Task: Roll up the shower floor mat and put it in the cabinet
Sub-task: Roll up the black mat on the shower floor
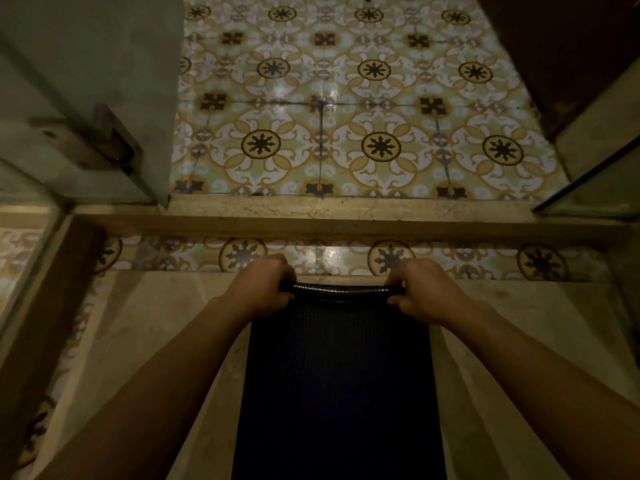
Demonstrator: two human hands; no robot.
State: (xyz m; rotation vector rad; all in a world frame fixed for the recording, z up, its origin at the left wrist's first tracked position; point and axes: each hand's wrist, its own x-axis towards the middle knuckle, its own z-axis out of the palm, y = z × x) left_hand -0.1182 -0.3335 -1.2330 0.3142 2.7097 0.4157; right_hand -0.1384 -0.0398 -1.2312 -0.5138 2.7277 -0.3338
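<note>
While the glass door (90, 98) stands off on the left edge of the shot, the action sits low and centre: left hand (263, 289) curled tight around the far end of the dark mat (339, 382), fingers wrapped over a slim first turn of roll (341, 292). Across to the right hand (424, 292), same story, closed on the opposite corner of that roll, both hands level and equally near. The mat lies flat on the pale stone floor (145, 341), its long axis running straight back toward the person, so the roll looks set to come this way, toward the body. Beyond the hands, a raised curb (346, 216) and patterned tiles (346, 116). No cabinet in view.
</note>
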